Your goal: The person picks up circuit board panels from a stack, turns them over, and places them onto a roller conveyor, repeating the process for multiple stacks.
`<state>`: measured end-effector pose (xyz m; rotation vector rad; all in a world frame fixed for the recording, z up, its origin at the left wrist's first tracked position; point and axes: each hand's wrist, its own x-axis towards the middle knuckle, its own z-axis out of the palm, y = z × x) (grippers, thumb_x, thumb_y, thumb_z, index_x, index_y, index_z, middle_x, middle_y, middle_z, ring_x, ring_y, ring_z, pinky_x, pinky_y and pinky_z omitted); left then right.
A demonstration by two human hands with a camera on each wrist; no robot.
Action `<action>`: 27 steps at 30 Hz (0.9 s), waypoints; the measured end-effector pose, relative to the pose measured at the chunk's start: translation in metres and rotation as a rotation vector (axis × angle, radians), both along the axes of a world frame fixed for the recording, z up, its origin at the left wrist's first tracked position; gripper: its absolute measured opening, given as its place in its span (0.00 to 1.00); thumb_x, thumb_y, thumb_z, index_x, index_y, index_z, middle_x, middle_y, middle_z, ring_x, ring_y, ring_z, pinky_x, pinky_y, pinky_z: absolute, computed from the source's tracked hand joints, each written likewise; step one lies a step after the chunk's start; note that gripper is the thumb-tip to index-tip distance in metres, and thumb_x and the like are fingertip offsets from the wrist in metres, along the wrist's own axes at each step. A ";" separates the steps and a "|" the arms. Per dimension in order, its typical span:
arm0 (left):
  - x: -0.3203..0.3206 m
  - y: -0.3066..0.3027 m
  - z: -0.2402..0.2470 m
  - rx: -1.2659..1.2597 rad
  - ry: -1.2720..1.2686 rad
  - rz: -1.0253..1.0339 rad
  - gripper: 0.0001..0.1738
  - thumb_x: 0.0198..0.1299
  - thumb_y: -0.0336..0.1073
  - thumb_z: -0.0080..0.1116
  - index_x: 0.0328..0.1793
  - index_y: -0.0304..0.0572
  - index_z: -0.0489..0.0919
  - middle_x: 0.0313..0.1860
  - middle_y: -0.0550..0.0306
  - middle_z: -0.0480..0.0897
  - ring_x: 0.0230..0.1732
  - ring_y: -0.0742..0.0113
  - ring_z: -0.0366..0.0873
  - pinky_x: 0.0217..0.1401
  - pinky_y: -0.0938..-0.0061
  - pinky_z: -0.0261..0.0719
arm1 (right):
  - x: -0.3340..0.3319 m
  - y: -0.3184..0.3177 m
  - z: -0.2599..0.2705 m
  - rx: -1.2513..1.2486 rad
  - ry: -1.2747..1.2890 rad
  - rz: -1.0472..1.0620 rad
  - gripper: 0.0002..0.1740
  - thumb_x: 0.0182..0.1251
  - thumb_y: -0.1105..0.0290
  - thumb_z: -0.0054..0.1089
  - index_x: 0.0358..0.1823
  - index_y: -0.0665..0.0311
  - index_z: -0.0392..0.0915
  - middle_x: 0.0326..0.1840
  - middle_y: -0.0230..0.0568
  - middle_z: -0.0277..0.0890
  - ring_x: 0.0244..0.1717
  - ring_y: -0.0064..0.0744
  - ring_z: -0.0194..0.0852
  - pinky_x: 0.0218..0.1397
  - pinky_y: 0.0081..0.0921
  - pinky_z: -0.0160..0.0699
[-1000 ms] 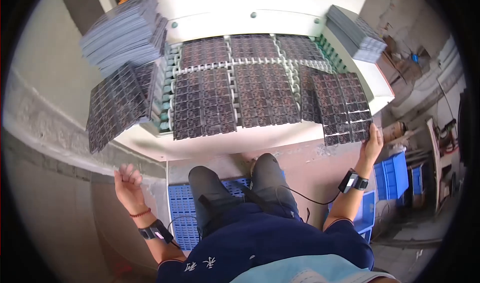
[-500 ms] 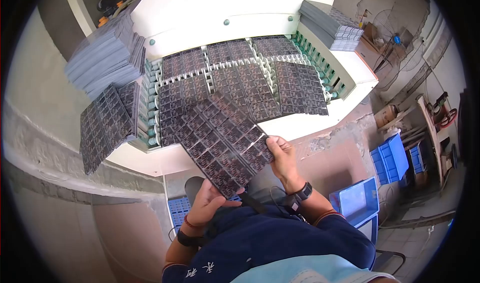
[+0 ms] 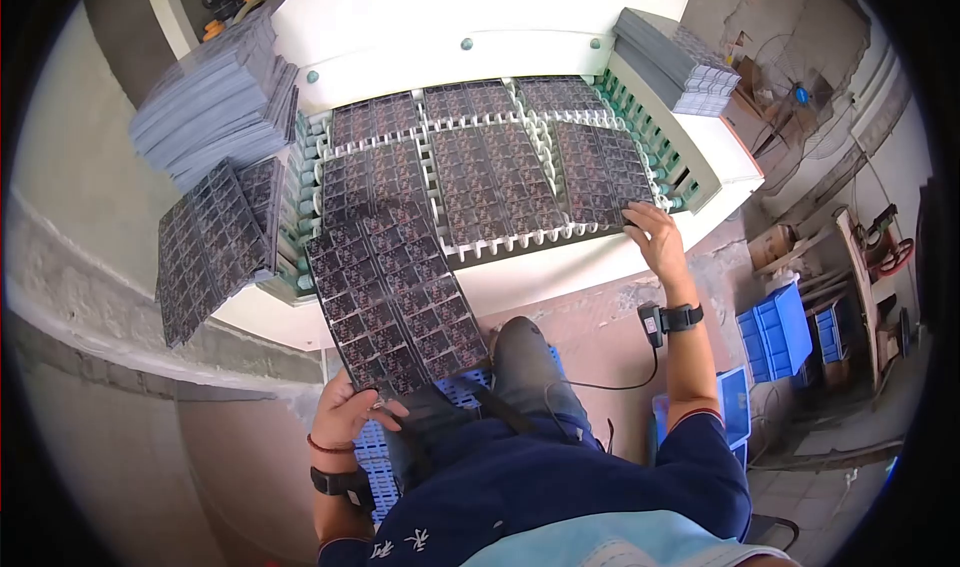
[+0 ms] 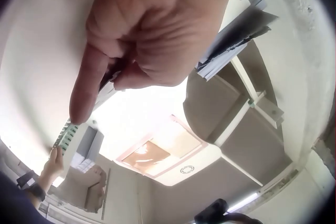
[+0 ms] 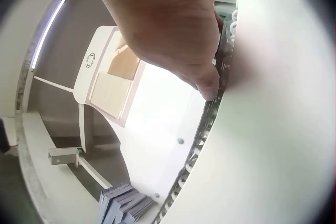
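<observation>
A dark circuit board panel point(image 3: 395, 302), printed in a grid of small units, is tilted over the front left of a roller conveyor point(image 3: 520, 239). My left hand point(image 3: 348, 407) pinches its near edge between thumb and fingers. At the front right of the rollers lies another circuit board panel point(image 3: 600, 172). My right hand point(image 3: 657, 242) pinches that panel's near edge; in the right wrist view the thumb point(image 5: 209, 85) is at the edge beside the rollers. More panels lie in rows on the rollers, including a middle panel point(image 3: 492, 177).
A tall stack of panels point(image 3: 205, 102) stands at the left, with a panel point(image 3: 210, 252) leaning below it. Another stack point(image 3: 675, 62) sits at the right on the white machine point(image 3: 480, 12). Blue bins point(image 3: 775, 332) and a fan point(image 3: 800, 97) are farther right.
The right hand carried a panel from the right to the left hand, then let go and moved back right to another panel's edge. The left hand came in and took hold of the carried panel.
</observation>
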<state>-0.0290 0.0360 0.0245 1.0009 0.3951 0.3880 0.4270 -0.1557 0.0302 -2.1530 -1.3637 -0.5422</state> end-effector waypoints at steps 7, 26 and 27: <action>-0.014 0.006 -0.017 -0.020 0.025 -0.070 0.22 0.54 0.24 0.48 0.57 0.30 0.62 0.43 0.39 0.75 0.33 0.48 0.79 0.24 0.64 0.83 | 0.033 0.008 0.010 -0.044 0.131 0.047 0.14 0.47 0.75 0.60 0.38 0.64 0.78 0.45 0.43 0.76 0.50 0.41 0.72 0.52 0.30 0.70; -0.034 -0.006 -0.020 -0.039 0.054 -0.128 0.19 0.54 0.22 0.43 0.54 0.34 0.66 0.37 0.49 0.76 0.31 0.55 0.79 0.28 0.69 0.81 | -0.157 0.114 0.109 -0.078 0.482 0.686 0.11 0.50 0.77 0.62 0.37 0.67 0.78 0.33 0.42 0.78 0.34 0.28 0.76 0.39 0.22 0.73; -0.035 -0.007 -0.020 -0.026 0.051 -0.129 0.18 0.54 0.21 0.43 0.54 0.34 0.66 0.37 0.49 0.76 0.32 0.55 0.79 0.28 0.68 0.81 | -0.177 0.129 0.120 -0.092 0.491 0.758 0.11 0.50 0.76 0.62 0.37 0.67 0.78 0.32 0.42 0.78 0.33 0.28 0.76 0.39 0.21 0.73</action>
